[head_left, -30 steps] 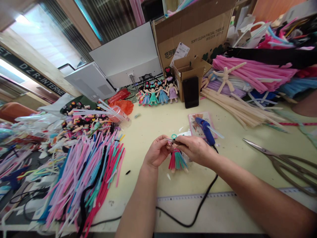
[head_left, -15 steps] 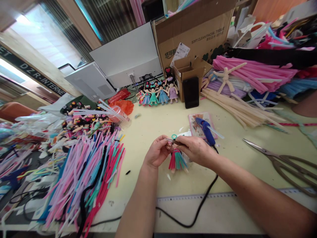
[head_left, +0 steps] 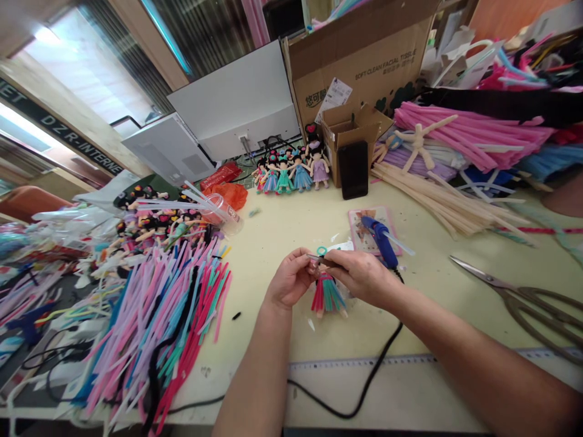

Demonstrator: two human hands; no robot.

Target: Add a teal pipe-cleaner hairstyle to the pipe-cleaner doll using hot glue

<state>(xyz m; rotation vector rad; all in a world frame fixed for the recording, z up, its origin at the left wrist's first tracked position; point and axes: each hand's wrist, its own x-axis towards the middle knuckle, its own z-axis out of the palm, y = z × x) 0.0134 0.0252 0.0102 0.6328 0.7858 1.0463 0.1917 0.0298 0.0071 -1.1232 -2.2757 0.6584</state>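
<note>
Pale table (head_left: 282, 224) is spreading out under your hands, with a white screen (head_left: 246, 100) and a cardboard box (head_left: 359, 60) standing well beyond them. Your left hand (head_left: 294, 278) is pinching narrowly at the upper part of a small doll (head_left: 327, 295), its fingers curling inward. Your right hand (head_left: 367, 276) is meeting it from the other side, fingertips drawn together on a thin piece (head_left: 321, 260) too small to make out. Between and just below your hands, the doll's red and teal skirt is showing, while your fingers are hiding much of its top. A green ring (head_left: 321, 250) is poking up above your fingertips. Just past your right hand, a glue gun (head_left: 384, 246) is lying across a card (head_left: 357, 237), its black cord (head_left: 371, 385) passing beneath your right forearm. Scissors (head_left: 505, 287) are resting farther right; colourful strips (head_left: 150, 321) are heaping up left of your left hand.
</note>
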